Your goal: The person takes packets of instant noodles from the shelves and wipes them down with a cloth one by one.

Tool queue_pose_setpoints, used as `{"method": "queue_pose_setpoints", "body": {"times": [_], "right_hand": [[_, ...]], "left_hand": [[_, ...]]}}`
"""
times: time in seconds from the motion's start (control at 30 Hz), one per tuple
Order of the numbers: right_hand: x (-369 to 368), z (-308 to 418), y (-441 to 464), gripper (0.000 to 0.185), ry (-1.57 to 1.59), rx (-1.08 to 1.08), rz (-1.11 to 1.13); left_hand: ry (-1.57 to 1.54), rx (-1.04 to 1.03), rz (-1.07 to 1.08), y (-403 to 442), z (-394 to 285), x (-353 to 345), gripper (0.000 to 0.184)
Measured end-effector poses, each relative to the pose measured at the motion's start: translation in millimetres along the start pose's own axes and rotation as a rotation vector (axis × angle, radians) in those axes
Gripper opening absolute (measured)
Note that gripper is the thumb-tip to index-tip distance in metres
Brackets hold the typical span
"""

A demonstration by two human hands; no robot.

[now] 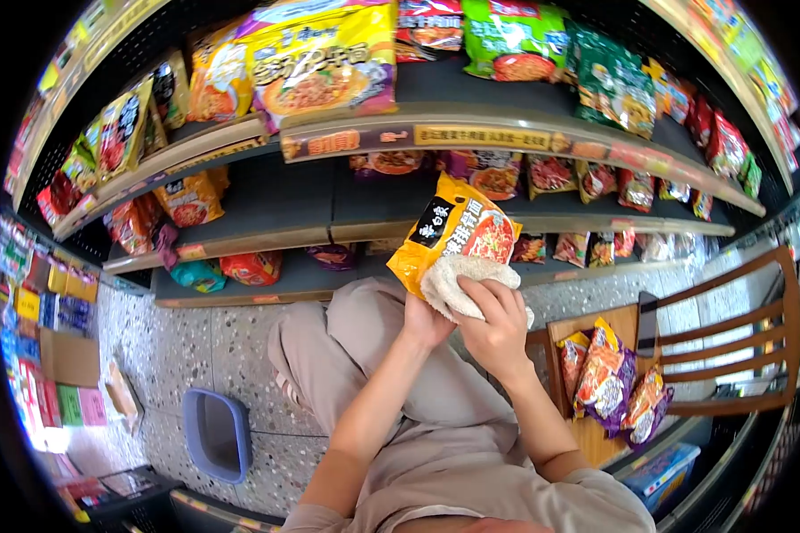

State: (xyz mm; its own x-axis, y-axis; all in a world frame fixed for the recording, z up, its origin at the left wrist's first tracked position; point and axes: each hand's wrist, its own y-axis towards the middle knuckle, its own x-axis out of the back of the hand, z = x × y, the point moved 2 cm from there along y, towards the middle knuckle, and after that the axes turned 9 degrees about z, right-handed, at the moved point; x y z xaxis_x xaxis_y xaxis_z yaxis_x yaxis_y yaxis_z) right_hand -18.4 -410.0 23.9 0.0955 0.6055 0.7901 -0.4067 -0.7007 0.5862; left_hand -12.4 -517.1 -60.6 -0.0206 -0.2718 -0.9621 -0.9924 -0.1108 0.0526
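A yellow instant noodle packet (427, 233) with a black label and a picture of noodles is held up in front of the shelves. My left hand (429, 322) grips its lower edge from below, with the fingers partly hidden behind it. A whitish cloth (462, 277) lies against the lower front of the packet. My right hand (498, 324) is closed on this cloth and presses it to the packet.
Shelves (364, 133) of bagged noodles stand ahead. On the right, a wooden chair (720, 333) carries several purple and orange noodle packets (606, 373) and a dark phone-like object (647, 324). A blue-purple bin (215, 435) stands on the speckled floor (164, 355) at left.
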Motion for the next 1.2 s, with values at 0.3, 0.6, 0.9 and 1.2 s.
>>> {"method": "queue_pose_setpoints", "body": {"times": [0.3,0.6,0.9,1.2], "right_hand": [[84,24,-81,0.012,-0.222,-0.253,-0.077],[153,28,-166,0.022,-0.454,-0.610,-0.115],[215,5,-242,0.024,-0.693,-0.802,-0.112],[219,-36,-306,0.025,-0.715,-0.861,-0.095]], "left_hand": [[-0.092,0.380,0.335,-32,82,-46,0.055],[-0.059,0.777,0.257,-52,201,-98,0.054],[-0.239,1.055,0.340,-58,336,-147,0.045],[-0.331,1.081,0.345,-56,399,-132,0.045]]}}
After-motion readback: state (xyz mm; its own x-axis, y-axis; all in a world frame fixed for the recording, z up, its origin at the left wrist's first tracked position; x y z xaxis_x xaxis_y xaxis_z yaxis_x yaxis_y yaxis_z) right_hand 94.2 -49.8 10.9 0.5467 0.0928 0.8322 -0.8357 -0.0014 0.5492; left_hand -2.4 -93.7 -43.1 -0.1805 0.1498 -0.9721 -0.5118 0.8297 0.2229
